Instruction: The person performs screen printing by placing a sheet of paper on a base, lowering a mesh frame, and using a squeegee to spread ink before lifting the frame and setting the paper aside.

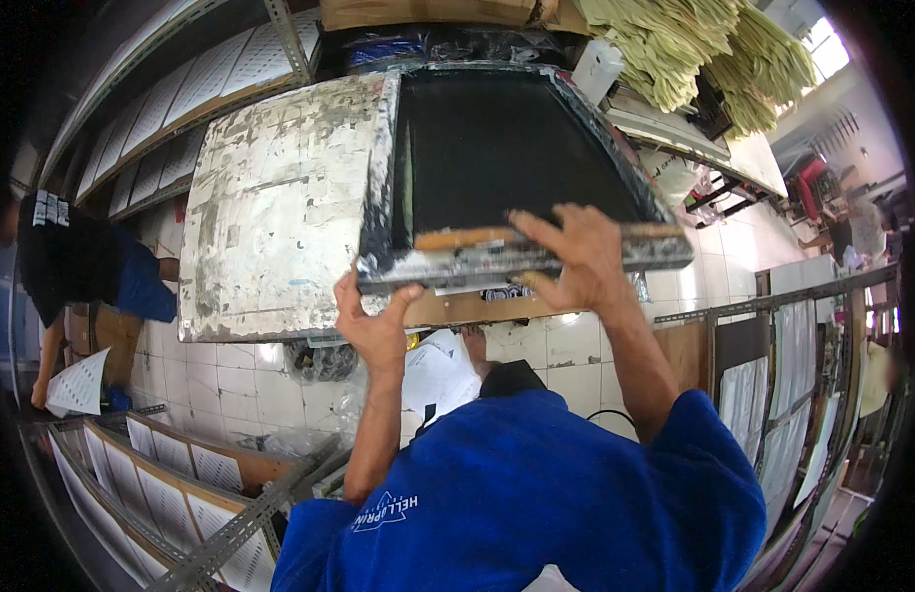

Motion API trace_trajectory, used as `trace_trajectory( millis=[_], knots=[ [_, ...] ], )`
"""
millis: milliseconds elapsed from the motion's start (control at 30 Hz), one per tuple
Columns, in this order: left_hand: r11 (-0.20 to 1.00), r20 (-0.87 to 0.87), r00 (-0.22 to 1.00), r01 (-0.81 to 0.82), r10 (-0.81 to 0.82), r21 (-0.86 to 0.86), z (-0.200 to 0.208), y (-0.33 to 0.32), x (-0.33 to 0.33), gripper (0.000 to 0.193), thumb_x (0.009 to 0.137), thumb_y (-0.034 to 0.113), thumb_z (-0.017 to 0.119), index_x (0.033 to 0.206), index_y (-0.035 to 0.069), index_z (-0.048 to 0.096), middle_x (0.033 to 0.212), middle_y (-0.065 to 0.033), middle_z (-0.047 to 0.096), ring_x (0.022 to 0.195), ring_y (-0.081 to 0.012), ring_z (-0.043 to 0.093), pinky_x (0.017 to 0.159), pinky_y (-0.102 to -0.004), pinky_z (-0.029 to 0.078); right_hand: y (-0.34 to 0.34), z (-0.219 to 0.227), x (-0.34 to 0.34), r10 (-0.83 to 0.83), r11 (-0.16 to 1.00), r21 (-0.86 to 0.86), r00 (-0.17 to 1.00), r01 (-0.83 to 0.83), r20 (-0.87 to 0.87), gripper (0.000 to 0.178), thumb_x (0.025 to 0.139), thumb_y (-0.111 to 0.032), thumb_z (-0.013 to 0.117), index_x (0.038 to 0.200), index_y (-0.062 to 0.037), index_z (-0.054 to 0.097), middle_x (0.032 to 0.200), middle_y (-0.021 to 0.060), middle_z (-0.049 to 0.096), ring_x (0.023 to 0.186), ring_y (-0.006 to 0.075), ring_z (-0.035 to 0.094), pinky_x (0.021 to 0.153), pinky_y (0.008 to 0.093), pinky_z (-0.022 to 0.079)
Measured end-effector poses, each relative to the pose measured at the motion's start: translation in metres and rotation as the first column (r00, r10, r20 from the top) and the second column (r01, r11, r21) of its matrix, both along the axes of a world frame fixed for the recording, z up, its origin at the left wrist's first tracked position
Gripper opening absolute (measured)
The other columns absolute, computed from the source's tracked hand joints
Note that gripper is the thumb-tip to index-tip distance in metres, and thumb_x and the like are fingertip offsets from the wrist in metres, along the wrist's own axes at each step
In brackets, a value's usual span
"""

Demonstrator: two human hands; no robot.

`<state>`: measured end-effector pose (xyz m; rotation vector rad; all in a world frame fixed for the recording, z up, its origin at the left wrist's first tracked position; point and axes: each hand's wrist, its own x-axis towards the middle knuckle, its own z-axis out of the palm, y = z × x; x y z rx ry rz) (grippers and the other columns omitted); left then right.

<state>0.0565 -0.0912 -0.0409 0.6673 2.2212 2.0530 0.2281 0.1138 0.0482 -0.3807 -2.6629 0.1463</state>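
Note:
A screen printing frame (pixel 526 259) with a dark mesh (pixel 516 148) lies tilted over the worktable, its near rail raised off the top. My left hand (pixel 374 321) grips the frame's near left corner, thumb and fingers on the rail. Further right, my right hand (pixel 581 259) is closed round the same near rail, fingers reaching over it and thumb beneath. An orange-brown wooden strip (pixel 462 238) lies along the inside of that rail; I cannot tell whether my right fingers touch it. Paint smears cover the rails.
The white, paint-stained tabletop (pixel 280 197) extends left. Yellowish cloths (pixel 664 44) are piled at the back right. Racks with printed sheets (pixel 191 493) stand left and right (pixel 763 385). A co-worker (pixel 82 247) at far left holds a sheet. Papers (pixel 439 375) lie below the table edge.

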Motion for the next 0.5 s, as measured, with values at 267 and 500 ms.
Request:
trace_trajectory(
  millis=[267,500],
  knots=[
    [0.982,-0.191,0.980,0.086,-0.054,0.167,0.025,0.076,-0.087,0.065,0.086,0.008,0.074,0.144,-0.003,0.047,0.121,-0.0128,0.068,0.112,-0.0188,0.059,0.099,-0.0379,0.041,0.091,0.132,-0.068,0.100,0.993,0.069,0.982,-0.090,-0.157,0.065,0.071,-0.047,0.081,0.124,-0.0113,0.068,0.104,0.0182,0.071,0.091,0.0340,0.069,0.085,0.0389,0.054],
    [0.965,-0.132,0.969,0.181,-0.208,-0.191,-0.078,0.165,-0.153,0.042,0.089,0.017,0.073,0.125,-0.002,0.065,0.117,-0.0122,0.071,0.111,-0.0224,0.061,0.093,-0.0340,0.045,0.150,0.223,-0.122,0.089,0.992,-0.080,0.989,-0.099,-0.119,0.047,0.081,-0.051,0.075,0.104,-0.0108,0.077,0.088,0.0082,0.074,0.074,0.0174,0.067,0.082,0.0350,0.053]
  ],
)
